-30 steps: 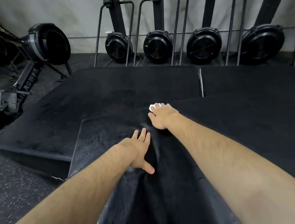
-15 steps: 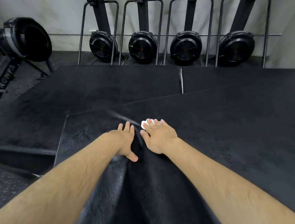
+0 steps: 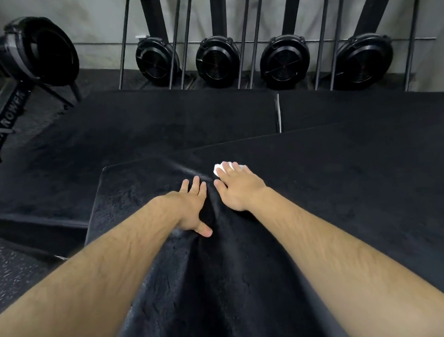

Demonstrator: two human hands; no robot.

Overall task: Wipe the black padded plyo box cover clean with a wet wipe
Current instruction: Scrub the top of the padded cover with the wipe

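Hands wiping plyo box cover [image 3: 225,287] w/ wet wipe [image 3: 218,168].
L hand [image 3: 192,210] flat, open, bracing cover; R hand [image 3: 237,191] flat, fingers pressing wipe near far edge. Risk: cover bunches btwn hands, creases missed.

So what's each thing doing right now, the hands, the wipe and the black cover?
left hand: flat on the cover, fingers straight.
right hand: pressing the wet wipe down, fingers straight.
wet wipe: bunched under the right hand.
cover: creased between the hands.
rowing machines: stood upright by the wall.
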